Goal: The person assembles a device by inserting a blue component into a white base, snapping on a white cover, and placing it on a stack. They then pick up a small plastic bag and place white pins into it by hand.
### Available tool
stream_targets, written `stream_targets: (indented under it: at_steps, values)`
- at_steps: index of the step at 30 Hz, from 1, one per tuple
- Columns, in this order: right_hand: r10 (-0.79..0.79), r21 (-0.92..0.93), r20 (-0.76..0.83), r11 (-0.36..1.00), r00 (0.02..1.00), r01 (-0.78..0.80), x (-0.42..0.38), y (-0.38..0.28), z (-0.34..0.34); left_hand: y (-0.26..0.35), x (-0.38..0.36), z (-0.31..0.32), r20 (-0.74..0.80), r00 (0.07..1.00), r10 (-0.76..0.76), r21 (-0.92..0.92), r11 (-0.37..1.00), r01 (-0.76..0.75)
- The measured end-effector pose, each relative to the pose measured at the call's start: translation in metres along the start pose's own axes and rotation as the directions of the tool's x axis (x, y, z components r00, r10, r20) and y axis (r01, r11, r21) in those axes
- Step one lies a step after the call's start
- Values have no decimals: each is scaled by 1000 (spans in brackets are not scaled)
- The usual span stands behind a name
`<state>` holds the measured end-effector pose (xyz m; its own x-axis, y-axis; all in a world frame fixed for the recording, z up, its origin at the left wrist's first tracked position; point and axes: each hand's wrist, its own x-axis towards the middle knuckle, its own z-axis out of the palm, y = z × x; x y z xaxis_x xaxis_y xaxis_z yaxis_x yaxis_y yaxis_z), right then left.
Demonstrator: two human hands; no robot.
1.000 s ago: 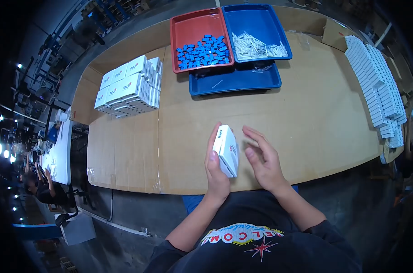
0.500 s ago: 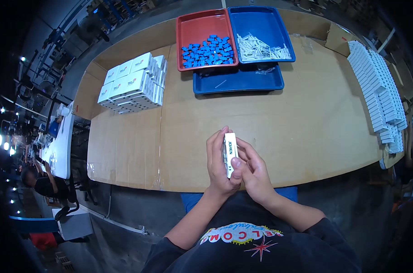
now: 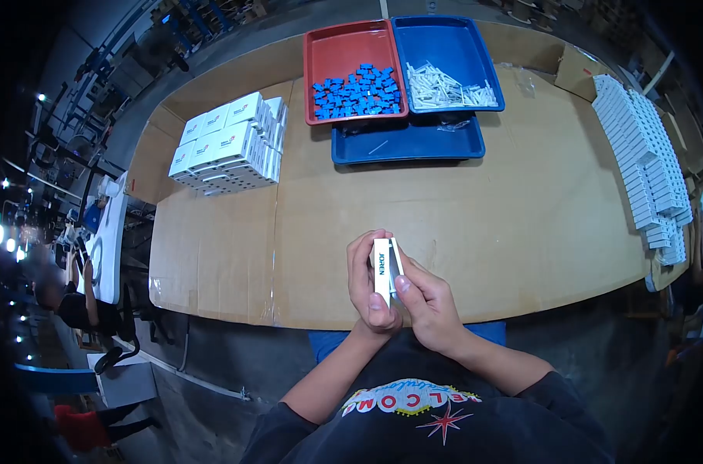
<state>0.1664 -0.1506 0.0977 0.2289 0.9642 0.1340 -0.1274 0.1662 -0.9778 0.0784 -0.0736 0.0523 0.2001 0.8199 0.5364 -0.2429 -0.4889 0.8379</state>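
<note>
A white case [image 3: 381,267] marked "JOREN" is held upright over the front edge of the table, between both hands. My left hand [image 3: 360,282] is wrapped round its left side, with the thumb on the lower front. On the right side, my right hand [image 3: 435,308] grips a thin white panel [image 3: 395,255], its thumb pressed on the lower part. A dark gap runs between the case and the panel at the top. The hands hide the sides and back of the case.
A red tray [image 3: 351,48] holds blue parts [image 3: 359,94]; a blue tray [image 3: 444,42] holds white sticks [image 3: 448,89]. Another blue tray [image 3: 413,145] sits in front. White boxes [image 3: 231,139] are stacked left, more white pieces [image 3: 645,166] right. A person [image 3: 76,305] is at far left.
The case has shifted slightly left and toward me. A dark gap now shows between its lettered part and the right panel. My left thumb has moved onto the lettered front.
</note>
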Motion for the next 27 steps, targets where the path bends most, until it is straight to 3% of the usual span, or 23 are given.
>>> stream_targets:
  at_steps: [3, 7, 9, 11, 12, 14, 18, 22, 27]
  values:
    - [-3, -56, 8, 998, 1000, 4, 2, 4, -4, 4, 3, 1, 57, 997, -46, 79, 996, 42]
    - [-13, -48, 92, 999, 996, 18, 9, 12, -26, -2, 10, -4, 290, 957, 17, 327, 938, -116]
    - [43, -50, 131, 998, 990, -37, 8, 6, -41, -3, 7, -2, 255, 959, -120, 199, 978, 69]
    - [-27, -434, 145, 896, 989, 88, 3, 2, -50, -8, 0, 1, 208, 941, -267, -25, 960, 278]
    - [-62, -600, 168, 786, 984, 152, 3, 0, -51, -7, 1, 0, 219, 902, -373, -132, 904, 406]
    - [-172, -677, 204, 686, 964, 266, 5, 0, -50, 6, 7, -2, 277, 784, -555, -333, 710, 620]
    - [-348, -691, 353, 529, 868, 493, 14, 15, -65, 19, 10, -3, 391, 551, -737, -223, 504, 834]
    - [-375, -664, 403, 508, 835, 548, 26, 3, -62, 32, 15, -2, 433, 474, -767, -241, 408, 880]
    - [-491, -545, 450, 511, 746, 665, 42, 16, -59, 38, 15, 0, 420, 468, -778, -334, 347, 876]
